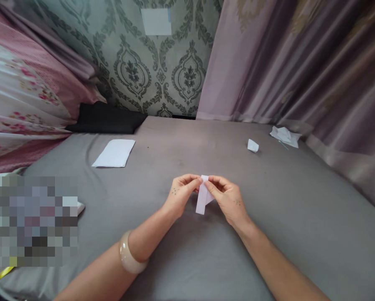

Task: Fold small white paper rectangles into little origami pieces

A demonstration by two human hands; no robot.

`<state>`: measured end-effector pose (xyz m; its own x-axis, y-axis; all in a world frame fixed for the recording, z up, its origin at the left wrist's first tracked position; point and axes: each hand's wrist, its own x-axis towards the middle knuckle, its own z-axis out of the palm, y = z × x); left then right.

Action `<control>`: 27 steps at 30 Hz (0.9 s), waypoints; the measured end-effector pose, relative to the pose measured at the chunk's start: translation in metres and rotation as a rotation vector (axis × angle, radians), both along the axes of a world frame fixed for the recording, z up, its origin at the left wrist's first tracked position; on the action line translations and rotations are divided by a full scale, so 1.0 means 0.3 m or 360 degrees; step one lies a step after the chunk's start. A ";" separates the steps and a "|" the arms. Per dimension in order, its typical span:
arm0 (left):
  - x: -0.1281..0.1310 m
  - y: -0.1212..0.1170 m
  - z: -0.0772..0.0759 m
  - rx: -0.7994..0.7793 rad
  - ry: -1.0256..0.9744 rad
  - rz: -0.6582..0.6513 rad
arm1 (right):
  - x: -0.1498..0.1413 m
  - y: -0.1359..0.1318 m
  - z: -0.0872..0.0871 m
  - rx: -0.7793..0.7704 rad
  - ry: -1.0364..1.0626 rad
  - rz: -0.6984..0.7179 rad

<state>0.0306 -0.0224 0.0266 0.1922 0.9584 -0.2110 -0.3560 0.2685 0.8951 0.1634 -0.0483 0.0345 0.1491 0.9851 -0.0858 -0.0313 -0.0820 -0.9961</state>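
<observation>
A narrow folded strip of white paper (202, 200) hangs just above the grey bedsheet (294, 217) at the centre. My left hand (180, 195) pinches its top edge from the left, fingers closed on it. My right hand (226, 198) pinches the same top edge from the right, thumb and forefinger pressed on the fold. A pale bangle (129, 256) sits on my left wrist.
A flat white sheet of paper (114, 153) lies at the back left. A small folded paper piece (253, 145) and crumpled paper scraps (285, 136) lie at the back right. A black cushion (107, 118) lies against the patterned wall; curtains hang on the right.
</observation>
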 end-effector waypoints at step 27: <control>-0.016 0.016 0.010 -0.0016 0.0023 0.0023 | -0.004 -0.028 0.005 0.0833 -0.1011 0.0064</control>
<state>0.0258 -0.0176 0.0296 0.1753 0.9589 -0.2232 -0.3470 0.2724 0.8974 0.1620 -0.0567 0.0360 -0.0215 0.8799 0.4747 0.5445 0.4086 -0.7326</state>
